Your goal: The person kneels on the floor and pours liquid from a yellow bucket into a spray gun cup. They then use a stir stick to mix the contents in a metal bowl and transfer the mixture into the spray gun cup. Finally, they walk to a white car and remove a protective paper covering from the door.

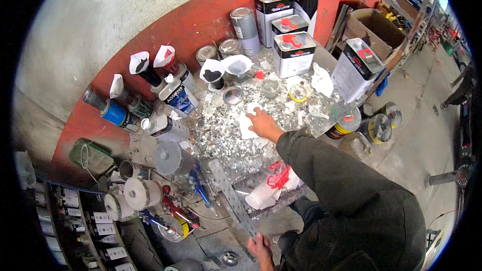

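Note:
My left hand (261,249) is low in the picture, its fingers closed round the lower end of a long flat grey strip (233,198) dotted along its length. The strip slants up and left, past the near edge of the paint-spattered tabletop (213,140). Over the middle of this table my right hand (264,124) has its fingers bent onto a crumpled white paper wipe (246,127). Beyond it stand an open tin (233,96), a clear cup (270,88) and a yellow ring (297,93). A white roll in red-printed plastic (266,192) lies at the near edge.
Metal cans (294,55) crowd the back; another can (357,68) stands at the right corner. Paper strainers (213,73) sit in cups at the back left. Spray guns (201,188) hang by the left edge near a grey lidded pot (173,158). Tins (376,128) stand on the floor.

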Demonstrator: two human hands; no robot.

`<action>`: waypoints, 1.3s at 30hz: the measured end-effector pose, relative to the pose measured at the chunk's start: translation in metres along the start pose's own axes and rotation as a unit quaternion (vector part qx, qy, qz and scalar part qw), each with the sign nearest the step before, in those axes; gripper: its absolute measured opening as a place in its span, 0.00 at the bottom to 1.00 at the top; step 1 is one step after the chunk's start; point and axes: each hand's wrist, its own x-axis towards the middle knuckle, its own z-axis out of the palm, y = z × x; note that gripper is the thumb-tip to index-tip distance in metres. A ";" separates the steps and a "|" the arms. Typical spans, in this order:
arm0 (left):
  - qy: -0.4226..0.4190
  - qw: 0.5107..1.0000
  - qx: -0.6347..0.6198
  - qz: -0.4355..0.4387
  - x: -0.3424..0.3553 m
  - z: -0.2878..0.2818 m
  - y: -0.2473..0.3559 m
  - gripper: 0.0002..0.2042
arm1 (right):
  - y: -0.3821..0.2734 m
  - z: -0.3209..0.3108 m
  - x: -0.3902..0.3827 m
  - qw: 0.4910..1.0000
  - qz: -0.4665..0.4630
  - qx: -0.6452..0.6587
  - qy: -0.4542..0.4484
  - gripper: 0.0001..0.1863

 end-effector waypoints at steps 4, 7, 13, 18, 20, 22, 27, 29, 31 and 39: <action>0.002 1.000 0.016 0.006 0.036 0.073 0.030 0.11 | 0.028 0.005 0.019 0.974 0.059 0.189 -0.113 0.11; -0.010 0.999 0.036 0.008 0.065 0.114 0.064 0.14 | 0.006 -0.024 -0.002 0.734 0.248 0.599 -0.201 0.13; -0.140 0.961 0.235 0.034 0.115 0.202 0.058 0.17 | -0.040 -0.074 -0.088 0.467 0.277 0.814 -0.207 0.15; -0.186 0.952 0.242 0.023 0.097 0.206 0.057 0.17 | -0.054 -0.097 -0.077 0.591 0.375 0.713 -0.049 0.15; -0.229 0.940 0.253 0.013 0.089 0.201 0.065 0.17 | -0.035 -0.084 -0.068 0.587 0.370 0.719 0.023 0.18; -0.250 0.927 0.280 -0.005 0.074 0.184 0.081 0.15 | -0.027 -0.096 -0.050 0.589 0.372 0.710 0.103 0.18; -0.267 0.928 0.250 -0.067 0.053 0.160 0.099 0.14 | 0.002 -0.085 -0.037 0.618 0.379 0.659 0.200 0.18; -0.260 0.928 0.255 -0.078 0.050 0.156 0.106 0.13 | -0.008 -0.097 -0.035 0.607 0.396 0.653 0.221 0.18; -0.255 0.915 0.304 -0.077 0.049 0.150 0.112 0.13 | -0.002 -0.103 -0.033 0.595 0.433 0.641 0.218 0.17; -0.236 0.875 0.422 0.003 0.049 0.128 0.136 0.17 | 0.043 -0.089 -0.032 0.833 0.288 0.432 0.194 0.21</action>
